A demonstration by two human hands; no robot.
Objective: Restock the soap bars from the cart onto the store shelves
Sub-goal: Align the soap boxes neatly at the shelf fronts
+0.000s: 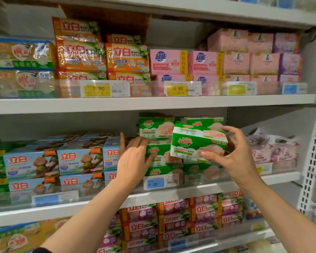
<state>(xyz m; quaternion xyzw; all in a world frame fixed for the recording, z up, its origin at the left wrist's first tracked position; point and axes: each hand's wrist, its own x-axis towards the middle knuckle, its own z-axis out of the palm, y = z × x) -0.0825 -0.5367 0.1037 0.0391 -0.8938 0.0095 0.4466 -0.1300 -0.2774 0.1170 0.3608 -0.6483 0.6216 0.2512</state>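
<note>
Two hands are at the middle shelf (281, 177): our right hand (239, 159) pinches a green-and-white soap pack (199, 143) by its right end, thumb under and fingers curled over the top, just in front of the stacked green packs (156, 127). Our left hand (133, 157) lies flat and open against that stack. We judge the pack boxy, stiff, fairly light and film-slick, best held by its ends.

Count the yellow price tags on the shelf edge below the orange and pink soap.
3. The 7.90 tag sits under the orange packs, the 10.90 tag under the pink packs, and a blurred tag further right. None seems hidden.
</note>
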